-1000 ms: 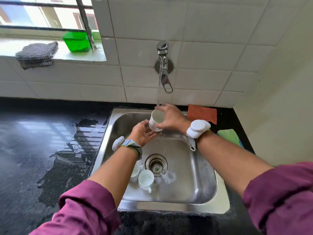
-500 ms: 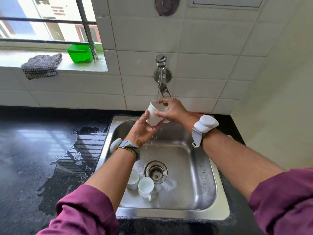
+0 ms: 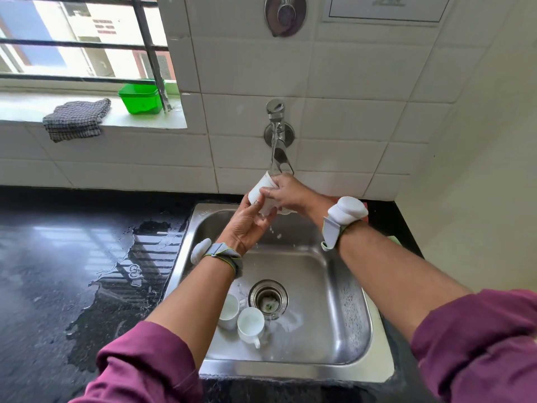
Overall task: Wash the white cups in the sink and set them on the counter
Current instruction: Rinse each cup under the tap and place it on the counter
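Because the white cup (image 3: 259, 191) is glazed ware running with water, I judge it light and stiff but slippery, and liable to chip if it drops onto steel. It is best taken with fingers wrapped round the body or one hooked through the handle, not pinched at the rim. From the head view, the cup is held tilted at the far edge of the sink (image 3: 353, 292), just under the spout of the running tap (image 3: 277, 141), and drops fall from it into the basin. Its handle is hidden. The left hand (image 3: 247, 225) comes up from below, palm turned upward, with its fingers curled round the lower side of the cup. The right hand (image 3: 286, 193) reaches in from the right and lies over the upper side, with its fingers bent across the wall near the mouth. I cannot tell whether any fingertip goes inside. Neither hand is spread wide, and both close on the cup. Two more white cups (image 3: 250, 327) stand mouth up, close together, in the near left of the basin beside the drain, one partly behind the left forearm. The dark bench (image 3: 52, 257) to the left carries a puddle.
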### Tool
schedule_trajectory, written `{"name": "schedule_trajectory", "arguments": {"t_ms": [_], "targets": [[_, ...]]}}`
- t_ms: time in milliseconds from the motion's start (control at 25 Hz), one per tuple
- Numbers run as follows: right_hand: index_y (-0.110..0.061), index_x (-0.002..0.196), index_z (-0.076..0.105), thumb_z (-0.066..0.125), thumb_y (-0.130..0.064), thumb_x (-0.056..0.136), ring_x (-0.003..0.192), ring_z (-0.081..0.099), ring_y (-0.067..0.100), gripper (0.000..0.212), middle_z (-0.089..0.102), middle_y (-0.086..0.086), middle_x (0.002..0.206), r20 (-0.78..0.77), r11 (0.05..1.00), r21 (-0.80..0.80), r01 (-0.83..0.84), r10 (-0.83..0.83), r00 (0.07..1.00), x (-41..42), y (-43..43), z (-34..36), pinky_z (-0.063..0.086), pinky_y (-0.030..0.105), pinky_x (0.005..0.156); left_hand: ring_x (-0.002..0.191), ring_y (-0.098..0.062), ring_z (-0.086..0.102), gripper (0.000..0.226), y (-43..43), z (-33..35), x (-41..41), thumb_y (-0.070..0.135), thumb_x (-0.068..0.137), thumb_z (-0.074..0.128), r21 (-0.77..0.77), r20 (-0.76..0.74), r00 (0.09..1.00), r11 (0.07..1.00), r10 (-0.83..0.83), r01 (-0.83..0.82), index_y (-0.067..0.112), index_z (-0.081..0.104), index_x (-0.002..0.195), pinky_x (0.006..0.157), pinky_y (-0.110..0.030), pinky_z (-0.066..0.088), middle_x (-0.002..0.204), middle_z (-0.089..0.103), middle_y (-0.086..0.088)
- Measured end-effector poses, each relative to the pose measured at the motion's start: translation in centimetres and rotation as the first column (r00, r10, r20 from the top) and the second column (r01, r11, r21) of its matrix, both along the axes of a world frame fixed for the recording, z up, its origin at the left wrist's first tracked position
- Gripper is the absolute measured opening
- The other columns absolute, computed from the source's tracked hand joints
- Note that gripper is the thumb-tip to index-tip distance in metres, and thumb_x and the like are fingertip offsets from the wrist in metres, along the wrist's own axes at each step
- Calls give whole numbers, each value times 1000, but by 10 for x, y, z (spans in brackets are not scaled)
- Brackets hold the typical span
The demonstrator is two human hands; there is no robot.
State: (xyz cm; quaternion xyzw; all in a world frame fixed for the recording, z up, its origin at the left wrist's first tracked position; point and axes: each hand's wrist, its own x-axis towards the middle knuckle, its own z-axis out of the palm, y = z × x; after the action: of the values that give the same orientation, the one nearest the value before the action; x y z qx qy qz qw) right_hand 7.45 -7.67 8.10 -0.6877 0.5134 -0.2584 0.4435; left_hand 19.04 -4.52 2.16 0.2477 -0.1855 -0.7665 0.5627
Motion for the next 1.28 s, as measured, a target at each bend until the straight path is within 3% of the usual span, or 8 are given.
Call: {"name": "schedule_trajectory", "arguments": {"t_ms": [160, 280, 400, 520, 760, 1000, 1120, 1280], "targets": [[5, 93, 60, 57, -4, 90, 65, 56, 17, 10, 61, 12, 77, -57, 987, -28, -159, 157, 986, -7, 3, 6, 47, 26, 62, 61, -10, 62, 47, -3, 9, 0, 44, 98, 36, 77, 78, 994, 995, -75, 69, 4, 54, 116, 46, -12, 50, 87, 63, -8], [-10, 80, 59, 55, -10, 92, 64, 56, 11, 13, 61, 5, 74, -69, 985, -37, -169, 166, 984, -9, -1, 11, 46, 22, 63, 67, -17, 61, 61, -4, 13, -4, 61, 91, 39, 133, 243, 962, 986, -128, 98, 6, 59, 110, 51, -22, 55, 82, 63, -8], [-9, 79, 60, 54, -17, 94, 67, 54, 14, 18, 59, 3, 73, -27, 999, -47, 1, -2, 1000, -8, -9, 14, 43, 26, 65, 86, -21, 64, 46, -6, 13, -6, 42, 94, 49, 64, 147, 987, 996, -67, 58, 10, 53, 127, 71, -29, 58, 103, 64, -8], [-18, 79, 52, 49, -18, 96, 60, 50, 10, 17, 53, -1, 69, 75, 991, -10, 135, -134, 988, -3, -11, 15, 42, 16, 49, 89, -23, 66, 20, -4, 13, -5, 19, 98, 47, -14, 67, 998, 1000, 8, -7, 14, 55, 116, 77, -30, 58, 107, 63, -10], [-12, 86, 56, 42, -21, 99, 65, 54, 19, 21, 58, 8, 79, 165, 972, 233, -18, -22, 986, -3, -2, 18, 45, 31, 61, 58, -22, 64, 51, -6, 24, -8, 39, 98, 43, 112, 98, 994, 992, 43, -53, 0, 45, 131, 46, -15, 51, 107, 56, -23], [-3, 113, 51, 40, -7, 99, 68, 58, 22, 18, 58, 12, 88, 179, 942, 280, -186, 138, 974, -9, 1, 17, 51, 30, 60, 63, -26, 52, 69, -17, 28, -17, 56, 98, 27, 394, 168, 986, 917, -2, -65, -1, 48, 130, 24, -14, 33, 101, 60, -24], [-3, 108, 55, 52, -9, 93, 77, 60, 28, 17, 59, 12, 89, -41, 989, 137, -63, 69, 997, -7, -2, 13, 51, 25, 50, 50, -28, 62, 66, -13, 33, -21, 58, 98, 22, 379, 211, 975, 925, -74, -12, 3, 55, 116, 32, -19, 44, 72, 65, -20], [-18, 81, 56, 66, -30, 76, 83, 61, 28, 16, 64, 9, 89, -255, 951, -190, 245, -289, 923, 4, -11, 6, 42, 27, 63, 93, -30, 61, 57, -15, 36, -28, 50, 100, 28, 293, 254, 967, 954, -11, -66, 5, 57, 120, 71, -41, 55, 107, 61, -20]]}}
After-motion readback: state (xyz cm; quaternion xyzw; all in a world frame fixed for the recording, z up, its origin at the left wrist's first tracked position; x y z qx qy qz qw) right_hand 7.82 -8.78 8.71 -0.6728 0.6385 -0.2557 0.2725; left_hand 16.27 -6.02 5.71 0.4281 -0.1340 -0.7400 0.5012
